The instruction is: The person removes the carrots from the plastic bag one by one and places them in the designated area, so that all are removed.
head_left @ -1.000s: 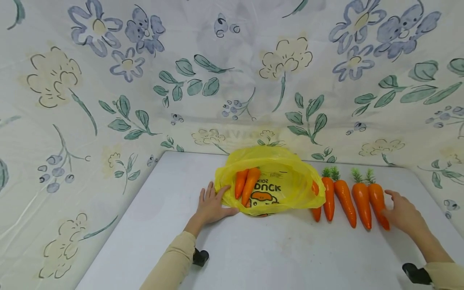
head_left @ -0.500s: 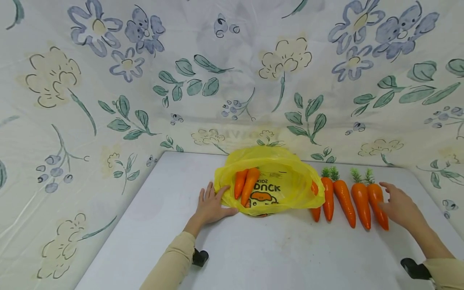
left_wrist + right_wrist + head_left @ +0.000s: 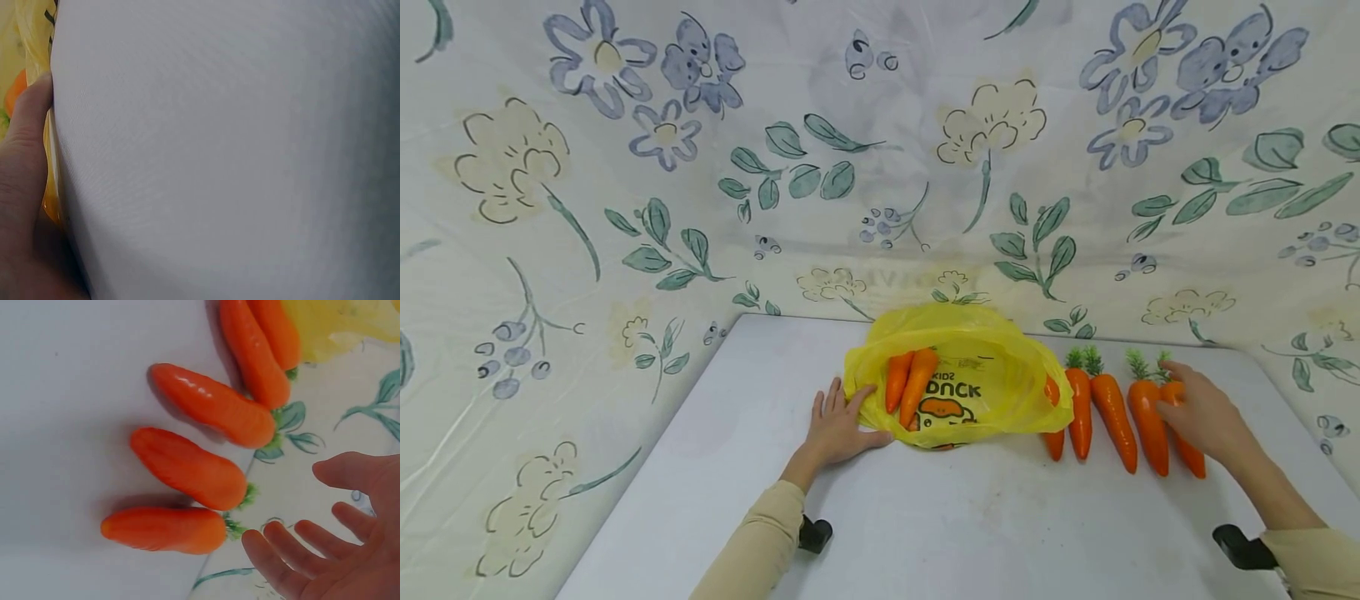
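Observation:
A yellow plastic bag (image 3: 992,408) with a duck print lies with its mouth towards me, and two orange carrots (image 3: 917,385) are inside at its left. My left hand (image 3: 838,429) rests at the bag's left edge with fingers spread; its thumb (image 3: 28,115) touches the yellow plastic in the left wrist view. On the right, my right hand (image 3: 1210,421) hovers over the rightmost carrot (image 3: 1190,458), partly hiding it. The right wrist view shows that hand's fingers (image 3: 284,550) spread apart, holding nothing, near the green tops of the end carrots (image 3: 165,530).
Several more carrots (image 3: 1112,421) with green tops stand in a row right of the bag, the leftmost partly behind it. The white table (image 3: 970,533) meets a floral cloth backdrop (image 3: 880,192) at its far edge.
My right hand has moved left and slightly up, from beside the rightmost carrot to over its upper part. The left hand, the bag and the carrots have stayed in place.

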A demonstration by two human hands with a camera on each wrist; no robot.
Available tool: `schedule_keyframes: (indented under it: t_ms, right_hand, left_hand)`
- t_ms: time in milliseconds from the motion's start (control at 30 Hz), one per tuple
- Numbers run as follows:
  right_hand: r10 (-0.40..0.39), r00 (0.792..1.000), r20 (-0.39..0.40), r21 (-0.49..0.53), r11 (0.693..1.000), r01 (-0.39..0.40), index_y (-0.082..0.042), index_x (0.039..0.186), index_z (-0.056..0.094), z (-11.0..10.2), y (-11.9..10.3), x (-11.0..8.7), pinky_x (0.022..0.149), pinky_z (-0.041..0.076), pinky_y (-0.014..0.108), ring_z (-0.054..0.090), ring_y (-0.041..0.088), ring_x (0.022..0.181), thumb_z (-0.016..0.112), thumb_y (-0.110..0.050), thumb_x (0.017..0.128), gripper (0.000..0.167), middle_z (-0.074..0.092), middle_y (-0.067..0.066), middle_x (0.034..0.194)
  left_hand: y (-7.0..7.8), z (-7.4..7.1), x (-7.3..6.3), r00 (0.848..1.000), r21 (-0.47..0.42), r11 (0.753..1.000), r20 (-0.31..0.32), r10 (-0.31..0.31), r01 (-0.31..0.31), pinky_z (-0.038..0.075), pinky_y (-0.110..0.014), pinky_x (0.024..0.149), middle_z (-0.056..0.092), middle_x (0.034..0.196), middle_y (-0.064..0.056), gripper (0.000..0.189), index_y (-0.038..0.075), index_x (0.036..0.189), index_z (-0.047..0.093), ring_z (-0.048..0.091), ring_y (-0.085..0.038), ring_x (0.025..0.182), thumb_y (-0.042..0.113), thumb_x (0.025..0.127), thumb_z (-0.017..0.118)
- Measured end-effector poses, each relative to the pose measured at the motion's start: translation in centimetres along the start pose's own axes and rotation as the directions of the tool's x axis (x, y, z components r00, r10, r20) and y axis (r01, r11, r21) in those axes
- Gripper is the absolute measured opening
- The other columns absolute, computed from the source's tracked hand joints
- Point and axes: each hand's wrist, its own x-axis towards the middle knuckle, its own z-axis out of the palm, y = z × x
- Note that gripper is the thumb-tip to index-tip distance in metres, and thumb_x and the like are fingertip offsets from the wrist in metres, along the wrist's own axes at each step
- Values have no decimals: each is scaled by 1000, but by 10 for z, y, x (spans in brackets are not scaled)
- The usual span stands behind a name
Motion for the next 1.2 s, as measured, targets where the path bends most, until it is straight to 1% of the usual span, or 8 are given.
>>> schedule_keyframes:
  t_ms: [233,433,500,667,800,867,1000,1200]
  right_hand:
    - [-18,1000,-15,3,1000,18,14,145,27,-9,-12,2,88,43,71,44,58,109,53,-9,91,65,36,44,134]
    - [-19,1000,19,35,999,18,11,148,24,-9,-21,3,90,40,73,42,56,112,54,-11,93,66,33,43,139]
    - [-30,999,19,32,999,30,10,148,25,-8,-25,4,89,42,71,43,56,113,54,-11,93,66,34,43,139]
    - [-50,999,13,33,998,50,8,149,27,-7,-35,8,89,45,68,46,56,119,50,-9,92,64,36,40,141]
    - [-55,998,17,30,998,55,7,149,28,-5,-45,11,91,44,69,45,55,120,54,-11,93,65,35,38,143]
    - [-66,998,17,23,998,65,7,149,28,-5,-51,12,91,44,69,44,55,119,56,-11,93,65,34,38,144]
    - [-85,996,23,20,996,84,5,150,27,-6,-65,12,90,47,66,45,54,120,56,-10,93,65,35,36,145]
    - [-140,990,23,48,989,139,3,151,28,-8,-92,10,90,49,63,46,52,122,56,-12,95,65,36,34,146]
  left_hand:
    - [2,-2,0,1000,3,1000,6,0,0,-4,-59,119,12,161,-29,90,20,154,33,-2,-41,151,62,83,67]
    - [3,-4,0,1000,1,1000,6,-5,5,-4,-60,119,11,161,-29,90,20,154,33,-1,-42,151,61,83,67]
    - [3,-5,-1,1000,4,1000,5,-4,4,-4,-59,119,11,161,-29,90,20,154,33,-1,-42,151,62,83,67]
    - [3,-6,-2,1000,-4,1000,-5,16,-16,-4,-59,119,12,160,-31,89,18,154,34,0,-42,151,60,83,67]
    - [4,-5,-4,999,-16,999,-11,32,-32,-3,-60,119,12,160,-33,88,16,153,34,0,-43,151,59,84,68]
    - [5,-5,-4,999,-17,999,-8,31,-31,-3,-60,119,12,159,-33,88,16,153,34,0,-43,151,59,84,68]
    - [5,-4,-4,1000,-8,1000,-8,26,-26,-2,-60,119,13,159,-32,89,17,153,34,0,-43,151,61,83,68]
    - [2,-2,-3,1000,0,1000,-6,18,-18,-2,-60,119,13,160,-32,89,18,154,34,0,-42,151,62,83,67]
